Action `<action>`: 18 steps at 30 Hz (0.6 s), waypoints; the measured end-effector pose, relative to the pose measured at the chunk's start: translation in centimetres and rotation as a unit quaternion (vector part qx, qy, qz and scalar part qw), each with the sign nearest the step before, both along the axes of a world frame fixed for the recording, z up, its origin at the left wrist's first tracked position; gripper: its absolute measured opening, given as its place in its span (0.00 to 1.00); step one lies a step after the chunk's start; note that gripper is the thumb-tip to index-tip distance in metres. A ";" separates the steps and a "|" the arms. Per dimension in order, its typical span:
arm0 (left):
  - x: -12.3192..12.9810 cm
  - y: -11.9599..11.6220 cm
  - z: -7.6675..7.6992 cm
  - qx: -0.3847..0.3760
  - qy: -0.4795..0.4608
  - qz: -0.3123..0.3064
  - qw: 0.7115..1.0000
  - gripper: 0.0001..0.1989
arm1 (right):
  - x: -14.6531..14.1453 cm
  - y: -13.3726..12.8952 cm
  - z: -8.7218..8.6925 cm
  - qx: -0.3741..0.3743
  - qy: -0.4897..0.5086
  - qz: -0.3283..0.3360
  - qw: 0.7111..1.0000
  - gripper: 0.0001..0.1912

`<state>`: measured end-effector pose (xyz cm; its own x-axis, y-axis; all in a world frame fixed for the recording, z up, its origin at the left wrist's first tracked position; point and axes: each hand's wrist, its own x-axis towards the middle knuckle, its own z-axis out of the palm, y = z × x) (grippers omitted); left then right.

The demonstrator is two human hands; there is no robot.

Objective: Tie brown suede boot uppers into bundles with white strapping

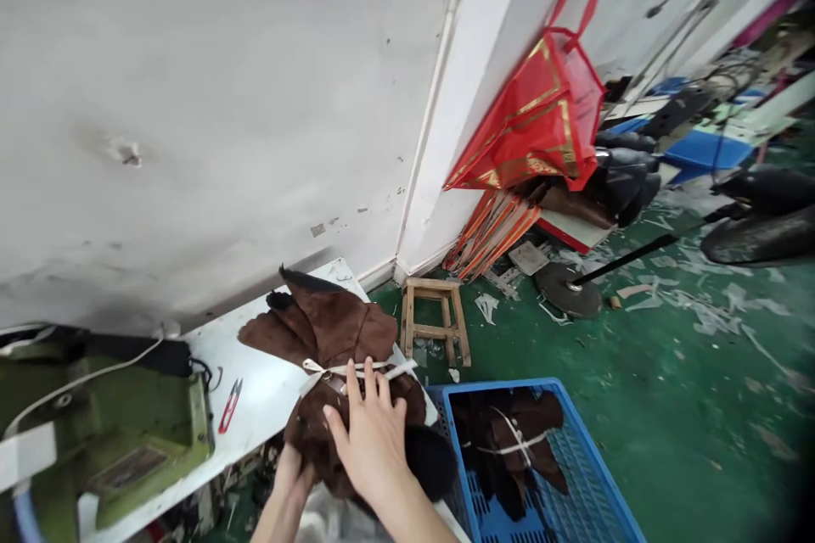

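A bundle of dark brown, suede-like pieces [331, 327], tied round with a white strip [315, 369], lies at the near end of the white tabletop [255, 369]. My right hand [375, 437] rests on top of the bundle, fingers spread, with their tips at the tie. At the bundle's near left side is my left hand [294, 475]; its fingers are hidden under or behind the brown material. Black fluffy material [433, 460] shows at the bundle's right. Red-handled thread snips [230, 407] lie on the tabletop, left of the bundle.
A blue plastic crate [598, 450] on the green floor holds another tied brown bundle [525, 437]. Beyond it stands a small wooden stool [417, 331]. A green machine [146, 441] sits at the left. A red bag [535, 114] hangs by the pillar, and scraps litter the floor.
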<state>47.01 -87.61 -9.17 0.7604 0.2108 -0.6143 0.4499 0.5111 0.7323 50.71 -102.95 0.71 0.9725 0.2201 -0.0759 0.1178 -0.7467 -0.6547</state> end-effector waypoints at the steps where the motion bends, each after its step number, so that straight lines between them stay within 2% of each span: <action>1: -0.6 0.0 -0.2 -0.008 0.018 0.026 0.999 0.20 | -0.1 0.4 -1.0 -0.021 0.014 0.017 1.000 0.35; 3: -1.8 0.1 0.3 0.028 0.032 0.054 0.998 0.22 | -0.2 0.1 -2.5 -0.027 0.021 0.048 0.998 0.34; 5: -2.5 0.2 1.4 0.170 -0.004 0.045 0.984 0.25 | -0.2 -1.3 -3.2 0.008 0.021 0.072 0.997 0.36; 7: -2.5 0.4 2.7 0.331 -0.067 -0.005 0.941 0.23 | 0.0 -3.2 -3.3 0.063 0.036 0.101 0.992 0.39; 8: -2.2 0.5 3.1 0.376 -0.092 -0.034 0.922 0.20 | 0.0 -4.1 -3.1 0.089 0.040 0.116 0.988 0.40; 9: -1.9 0.6 3.4 0.395 -0.110 -0.059 0.910 0.18 | 0.0 -4.7 -3.0 0.106 0.038 0.130 0.985 0.38; 11: -1.4 0.8 3.4 0.385 -0.133 -0.095 0.908 0.17 | -0.1 -5.4 -2.5 0.095 0.005 0.143 0.985 0.33; 14: -1.4 1.1 2.3 0.398 -0.171 -0.097 0.896 0.18 | -0.5 -4.7 -1.5 -0.016 -0.100 0.135 0.986 0.29; 16: -1.9 1.2 1.5 0.415 -0.187 -0.095 0.885 0.18 | -0.6 -3.9 -0.8 -0.061 -0.157 0.171 0.971 0.27; 18: -2.4 1.2 0.9 0.419 -0.193 -0.099 0.882 0.19 | -0.4 -3.4 -0.1 -0.056 -0.168 0.230 0.957 0.27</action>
<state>44.59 -86.38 -8.22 0.9516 0.3074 0.0073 0.1037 -0.3430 0.9336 50.35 -106.34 0.59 0.7482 0.6400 0.1750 0.6409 -0.6287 -0.4404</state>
